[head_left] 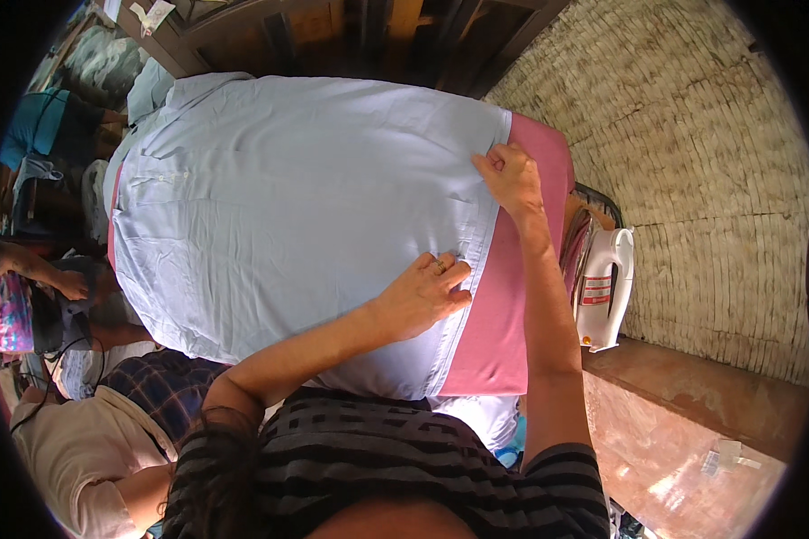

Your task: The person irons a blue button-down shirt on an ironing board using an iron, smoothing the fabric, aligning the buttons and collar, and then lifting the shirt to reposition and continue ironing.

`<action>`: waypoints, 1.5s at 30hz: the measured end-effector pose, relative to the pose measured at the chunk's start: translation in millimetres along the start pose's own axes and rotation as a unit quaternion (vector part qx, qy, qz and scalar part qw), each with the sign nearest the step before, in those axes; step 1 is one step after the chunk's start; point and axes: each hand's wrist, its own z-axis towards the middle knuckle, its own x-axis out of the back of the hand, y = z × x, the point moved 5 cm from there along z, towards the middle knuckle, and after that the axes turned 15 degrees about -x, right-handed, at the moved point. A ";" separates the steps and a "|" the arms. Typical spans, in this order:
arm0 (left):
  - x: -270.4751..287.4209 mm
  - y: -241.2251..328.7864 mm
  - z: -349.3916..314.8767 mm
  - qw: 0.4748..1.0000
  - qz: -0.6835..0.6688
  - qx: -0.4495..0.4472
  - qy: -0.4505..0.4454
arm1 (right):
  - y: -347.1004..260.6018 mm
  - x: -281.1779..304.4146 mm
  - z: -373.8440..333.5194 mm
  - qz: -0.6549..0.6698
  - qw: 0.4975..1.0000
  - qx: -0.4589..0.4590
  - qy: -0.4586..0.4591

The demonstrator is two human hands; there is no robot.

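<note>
A light blue cloth garment (pixel 315 180) lies spread over a pink-covered ironing board (pixel 503 346). Its stitched hem runs along the right side, where a strip of pink cover shows. My right hand (pixel 512 180) has its fingers curled closed on the hem near the far right corner. Nearer to me, my left hand (pixel 427 292), with a ring on one finger, bends its fingers over the same hem and grips the cloth there. Small creases show in the fabric between the two hands. A white iron (pixel 605 287) stands on its end to the right of the board.
Dark wooden slatted furniture (pixel 360 40) stands beyond the board. A woven mat wall (pixel 692 180) and a brown ledge (pixel 692 386) are on the right. At left are other people: a teal top (pixel 40 126), an arm (pixel 40 269), a beige top (pixel 90 449).
</note>
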 end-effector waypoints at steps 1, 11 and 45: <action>0.2 0.5 0.8 1.000 -0.010 -0.003 0.026 | 4.0 2.6 -0.4 0.018 1.000 0.004 -0.007; -24.7 14.9 2.7 0.996 -0.081 -0.005 -0.033 | 26.9 16.9 -1.6 -0.005 0.993 0.085 0.079; -60.6 76.2 36.5 0.981 -0.106 -0.099 0.128 | 92.3 55.0 63.5 0.134 0.985 0.006 0.104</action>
